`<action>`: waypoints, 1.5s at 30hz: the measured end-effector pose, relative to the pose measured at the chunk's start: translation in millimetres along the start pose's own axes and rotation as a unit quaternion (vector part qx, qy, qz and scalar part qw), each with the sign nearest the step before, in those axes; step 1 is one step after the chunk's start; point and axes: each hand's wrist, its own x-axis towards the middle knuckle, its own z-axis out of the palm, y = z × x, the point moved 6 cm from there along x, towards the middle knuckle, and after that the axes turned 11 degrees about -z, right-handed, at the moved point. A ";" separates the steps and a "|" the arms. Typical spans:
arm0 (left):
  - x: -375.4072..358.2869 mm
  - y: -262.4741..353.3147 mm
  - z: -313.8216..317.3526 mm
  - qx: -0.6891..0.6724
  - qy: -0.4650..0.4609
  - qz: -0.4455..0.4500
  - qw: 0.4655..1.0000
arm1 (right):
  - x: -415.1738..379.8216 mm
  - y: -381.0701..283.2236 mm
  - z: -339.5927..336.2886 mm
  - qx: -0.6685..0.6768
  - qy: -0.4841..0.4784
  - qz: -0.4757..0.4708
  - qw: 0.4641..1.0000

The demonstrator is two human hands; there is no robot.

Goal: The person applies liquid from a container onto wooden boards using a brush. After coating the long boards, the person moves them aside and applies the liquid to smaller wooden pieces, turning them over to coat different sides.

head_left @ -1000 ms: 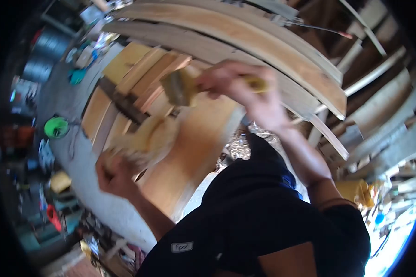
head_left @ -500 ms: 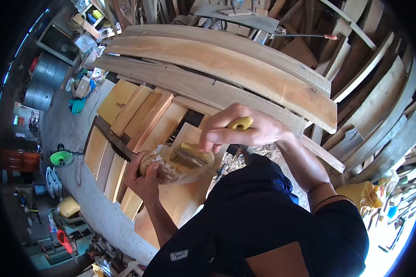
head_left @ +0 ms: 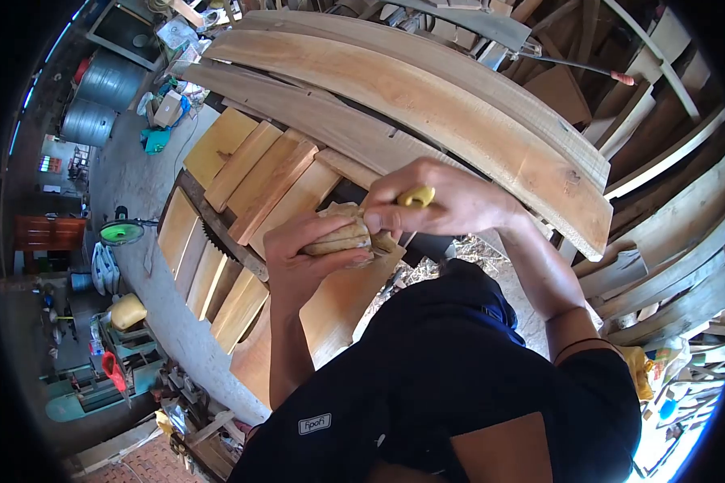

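Note:
My left hand (head_left: 298,253) is wrapped round a stained, pale container (head_left: 340,234), which is tilted with its side toward me. Closed round a brush with a yellow handle (head_left: 416,196), my right hand (head_left: 427,197) is at the container's right edge. The handle's end with a hole sticks out above my fingers. The brush's bristles are hidden behind the container and fingers. Beneath both hands lies a flat wooden board (head_left: 342,298).
Short wooden pieces (head_left: 258,177) lie side by side near a toothed saw blade (head_left: 217,237). Long planks (head_left: 427,97) stretch across the far side. A green fan (head_left: 122,233) stands at left, and more timber (head_left: 660,233) leans at right.
My left hand has raised and tipped the container, so its open top no longer faces me. My right hand has stayed close to it with the brush. The whole view has shifted slightly.

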 end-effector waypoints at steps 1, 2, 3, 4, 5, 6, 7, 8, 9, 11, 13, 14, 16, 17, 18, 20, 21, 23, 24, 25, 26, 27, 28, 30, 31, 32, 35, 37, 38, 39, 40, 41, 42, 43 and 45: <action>3.1 -1.7 2.4 0.000 -0.006 -0.007 1.000 | -3.2 3.7 -5.7 0.124 0.041 0.043 0.991; 6.4 0.0 2.2 0.000 -0.008 -0.010 1.000 | -3.8 2.2 -11.0 0.127 0.041 0.044 0.990; 11.0 2.1 -0.6 0.000 -0.001 -0.017 1.000 | -3.1 1.7 -18.6 0.130 0.051 0.038 0.989; 14.7 2.5 -2.8 0.000 0.006 -0.022 1.000 | -2.9 2.0 -24.5 0.133 0.060 0.032 0.989; 16.0 0.1 -3.6 -0.001 0.007 -0.025 1.000 | -2.8 1.8 -24.3 0.139 0.043 0.022 0.989; 16.2 -3.7 -4.8 -0.018 0.006 -0.024 1.000 | -2.7 4.6 -24.0 0.140 0.043 0.023 0.989; 17.2 -6.1 -4.7 -0.035 0.004 -0.022 0.999 | -1.7 6.8 -19.3 0.063 -0.006 0.002 0.998; 19.1 -7.1 -2.9 -0.035 0.003 -0.022 0.999 | -2.3 10.5 -14.0 -0.015 -0.053 -0.020 0.998; 20.6 -9.3 -2.6 -0.084 0.009 -0.032 0.996 | -6.0 20.1 -7.6 -0.036 -0.082 -0.012 0.996; 23.3 -9.4 0.4 -0.135 0.012 -0.043 0.990 | -9.5 30.5 -1.9 -0.011 -0.088 -0.039 0.995; 29.9 -1.4 7.4 -0.044 0.018 -0.016 0.999 | -13.1 44.4 -0.3 0.048 -0.087 -0.039 0.994; 32.3 0.0 11.3 -0.051 0.013 -0.011 0.999 | -18.4 46.7 -2.5 0.042 -0.083 -0.033 0.995; 30.9 0.7 8.4 -0.032 0.071 -0.013 0.997 | -32.4 54.1 -19.4 0.058 0.038 0.043 0.997; 30.8 -0.6 6.0 -0.027 0.080 -0.055 0.995 | -39.3 59.8 -25.9 -0.010 0.066 0.010 0.998; 30.1 -4.7 6.5 -0.036 0.072 -0.048 0.996 | -49.4 66.5 -28.1 -0.020 0.074 0.018 0.997; 25.9 -16.6 -3.4 -0.056 0.177 -0.030 0.982 | -72.7 74.8 -30.3 0.037 0.142 0.054 0.988; 26.5 -14.8 -0.2 -0.065 0.166 -0.026 0.984 | -81.2 77.3 -23.7 0.128 0.148 0.095 0.976; 31.3 -8.4 5.3 -0.076 0.156 -0.029 0.984 | -89.9 82.2 -9.5 0.053 0.144 0.074 0.985; 34.7 -5.8 12.1 -0.081 0.145 -0.029 0.986 | -89.8 81.5 -1.6 0.003 0.151 0.047 0.987; 36.6 -1.2 22.2 -0.079 0.115 -0.021 0.990 | -94.3 82.5 5.4 0.004 0.160 0.055 0.986; 38.9 1.9 31.2 -0.078 0.085 -0.012 0.993 | -99.2 83.5 10.1 0.024 0.179 0.066 0.981; 41.2 4.3 37.2 -0.076 0.061 0.001 0.995 | -104.7 82.5 13.4 0.043 0.199 0.077 0.976; 42.7 5.5 43.6 -0.083 0.049 0.000 0.995 | -110.3 79.4 15.5 0.042 0.210 0.086 0.973; 43.3 7.7 54.8 -0.095 0.029 0.000 0.995 | -119.8 69.1 17.7 0.032 0.234 0.115 0.965; 43.5 8.4 58.7 -0.099 0.012 0.020 0.995 | -124.7 62.6 20.2 -0.004 0.258 0.157 0.953; 42.9 6.0 62.9 -0.102 0.005 0.022 0.994 | -129.3 60.9 22.3 -0.005 0.265 0.161 0.951; 37.2 -3.9 65.5 -0.133 0.020 0.000 0.991 | -143.5 62.0 28.5 0.019 0.291 0.173 0.941; 34.8 -14.5 59.7 -0.127 0.054 -0.049 0.989 | -152.4 66.8 26.3 -0.174 0.335 0.160 0.912; 36.2 -13.5 51.5 -0.125 0.084 -0.060 0.987 | -157.1 58.3 31.9 -0.259 0.363 0.128 0.886; 37.6 -18.4 39.4 -0.118 0.112 -0.056 0.985 | -164.4 69.9 33.1 -0.212 0.354 0.256 0.874; 39.5 -25.0 26.4 -0.110 0.140 -0.051 0.983 | -166.4 80.2 29.0 -0.191 0.354 0.230 0.886; 40.9 -31.2 10.0 -0.110 0.181 -0.060 0.976 | -163.9 73.0 25.5 -0.156 0.387 0.190 0.889; 41.9 -36.0 -3.4 -0.114 0.216 -0.069 0.967 | -166.3 74.7 24.9 -0.119 0.394 0.214 0.886; 41.1 -40.8 -17.4 -0.112 0.286 -0.102 0.946 | -171.9 76.9 26.0 -0.114 0.401 0.246 0.875; 40.5 -45.0 -39.5 -0.142 0.332 -0.132 0.923 | -173.7 80.1 27.3 -0.109 0.401 0.246 0.875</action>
